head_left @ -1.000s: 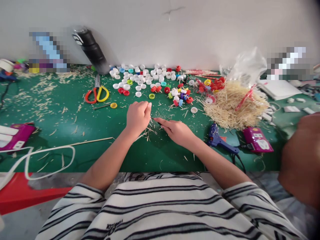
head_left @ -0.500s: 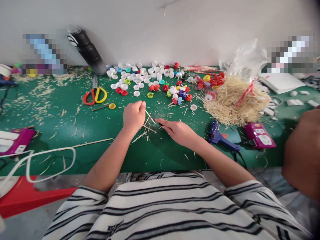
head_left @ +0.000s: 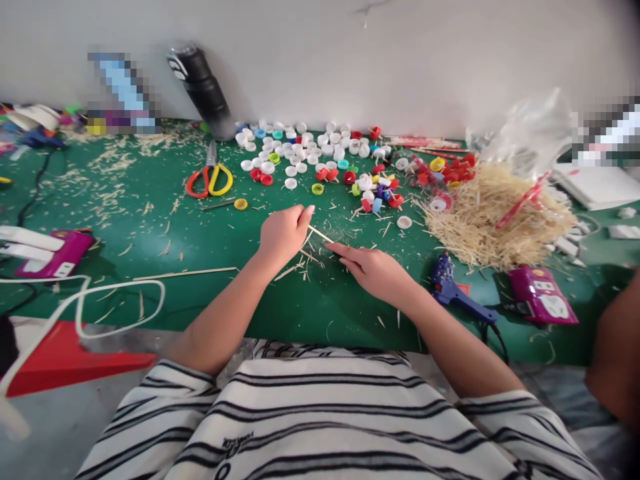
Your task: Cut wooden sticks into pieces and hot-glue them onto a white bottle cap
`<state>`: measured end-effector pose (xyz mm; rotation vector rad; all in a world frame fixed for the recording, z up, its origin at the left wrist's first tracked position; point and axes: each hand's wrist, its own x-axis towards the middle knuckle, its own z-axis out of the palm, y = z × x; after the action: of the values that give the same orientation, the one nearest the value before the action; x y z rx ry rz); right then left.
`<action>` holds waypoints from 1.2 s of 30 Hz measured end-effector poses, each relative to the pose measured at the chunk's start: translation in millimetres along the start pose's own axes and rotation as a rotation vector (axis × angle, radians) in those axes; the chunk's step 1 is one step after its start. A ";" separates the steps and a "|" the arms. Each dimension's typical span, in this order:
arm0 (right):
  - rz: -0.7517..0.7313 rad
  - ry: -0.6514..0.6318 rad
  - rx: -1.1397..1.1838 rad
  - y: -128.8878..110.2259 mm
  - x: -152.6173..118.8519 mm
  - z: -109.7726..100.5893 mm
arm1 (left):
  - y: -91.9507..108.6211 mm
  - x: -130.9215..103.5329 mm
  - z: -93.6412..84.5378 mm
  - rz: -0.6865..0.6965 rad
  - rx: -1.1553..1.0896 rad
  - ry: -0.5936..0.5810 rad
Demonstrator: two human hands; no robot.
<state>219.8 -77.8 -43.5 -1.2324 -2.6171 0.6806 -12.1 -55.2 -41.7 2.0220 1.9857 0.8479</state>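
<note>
My left hand (head_left: 283,235) is closed on a thin wooden stick (head_left: 321,234), pinched between thumb and fingers. The stick's bare length slants down towards my right hand (head_left: 379,275), which is closed around a small dark knife (head_left: 337,254). Most of the knife is hidden by my fingers. The right index finger lies along it, close to the stick's end. Thin wood shavings (head_left: 300,265) are scattered on the green table (head_left: 305,310) beneath both hands.
Beyond my hands lie bottle caps (head_left: 327,140), scissors (head_left: 210,179) and a black bottle (head_left: 207,97). To the right are a stick pile (head_left: 480,223), a blue glue gun (head_left: 457,292) and a purple box (head_left: 543,295). A white cable (head_left: 163,300) loops at left; another person's arm (head_left: 615,353) is at right.
The view has shifted, so the table things appear farther right. More of the stick shows between my hands, and the knife sits nearer its far end. Both hands keep their grip.
</note>
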 end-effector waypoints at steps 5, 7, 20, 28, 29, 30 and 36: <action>-0.036 0.001 0.079 1.7 -1.2 -1.8 | -2.7 2.1 -8.7 -0.025 -0.012 0.037; -0.052 0.002 0.102 2.2 -1.4 -3.0 | -1.9 1.9 -10.9 -0.002 -0.027 0.062; -0.183 0.064 0.073 2.8 -1.6 -8.7 | -1.1 0.4 -28.6 0.333 -0.070 0.069; -0.214 0.074 0.126 6.2 1.9 -5.7 | 0.5 -1.2 -41.3 0.461 0.001 -0.033; -0.209 0.070 0.124 6.2 2.7 -5.2 | 1.5 -0.8 -40.2 0.464 -0.001 -0.048; -0.201 0.068 0.121 6.0 3.7 -4.7 | 2.3 -0.3 -38.5 0.461 -0.003 -0.063; -0.160 0.068 0.172 0.4 11.0 -2.4 | 0.1 5.8 -28.4 0.399 0.049 -0.096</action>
<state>213.9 -68.4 -42.1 -0.9684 -2.5084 0.7995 -26.9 -57.0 -16.8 2.4820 1.5914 0.7587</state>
